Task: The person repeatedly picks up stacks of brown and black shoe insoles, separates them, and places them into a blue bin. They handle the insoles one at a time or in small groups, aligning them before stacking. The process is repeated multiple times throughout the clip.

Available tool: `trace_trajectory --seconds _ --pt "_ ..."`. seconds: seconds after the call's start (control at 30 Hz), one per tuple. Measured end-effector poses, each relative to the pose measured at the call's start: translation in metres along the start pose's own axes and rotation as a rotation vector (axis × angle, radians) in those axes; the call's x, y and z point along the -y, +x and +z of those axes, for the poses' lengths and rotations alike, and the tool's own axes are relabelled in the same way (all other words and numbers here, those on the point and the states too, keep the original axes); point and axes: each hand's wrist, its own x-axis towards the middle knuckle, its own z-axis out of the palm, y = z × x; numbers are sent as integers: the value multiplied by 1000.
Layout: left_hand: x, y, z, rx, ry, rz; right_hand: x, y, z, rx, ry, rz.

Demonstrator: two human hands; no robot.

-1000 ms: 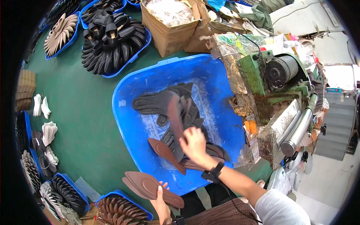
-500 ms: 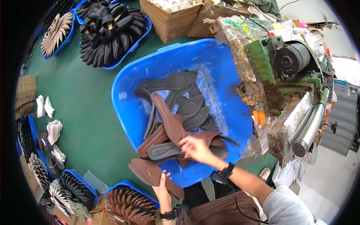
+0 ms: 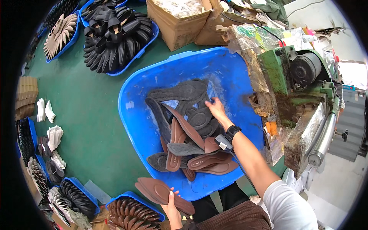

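My left hand [image 3: 172,209] is closed around brown insoles [image 3: 163,193], seemingly a small stack, by the near side of a blue tub [image 3: 128,126]. Inside the tub, my right hand [image 3: 216,108] reaches to the far right part of a loose pile, its fingers apart and touching the dark grey insoles [image 3: 199,117]. Whether they pinch one is hard to see. Brown insoles [image 3: 209,161] lie in the nearer part of the pile, some face up, others showing grey undersides.
A green machine with a motor [image 3: 304,69] and metal roller [image 3: 320,142] stands right of the tub. Cardboard boxes [image 3: 178,28] sit behind it. Blue trays of black shoes [image 3: 115,42] and brown insoles [image 3: 132,214] stand around the green floor [image 3: 92,122]. White insoles [image 3: 55,137] lie left.
My right hand has moved from the near brown insoles to the far dark grey ones. Brown insoles in the tub have shifted and spread nearer. My left hand still holds its insoles, slightly lower.
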Motion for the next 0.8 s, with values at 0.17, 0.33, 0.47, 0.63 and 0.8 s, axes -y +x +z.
trace_trajectory --seconds 0.17,0.33,0.47,0.63,0.8 --pt "-3 -5 -6 -16 -32 0 50 -53 -43 26 63 -204" --pt "-19 -21 0 45 -12 40 93 -135 -112 -349 -33 -595" --pt "-39 -37 11 190 -41 50 86 -179 -155 -394 -15 -845" --pt "-63 -66 22 412 -141 28 112 -244 -204 -104 261 -912" --pt "-43 -109 31 697 -319 -31 124 -306 -248 250 377 -1068"
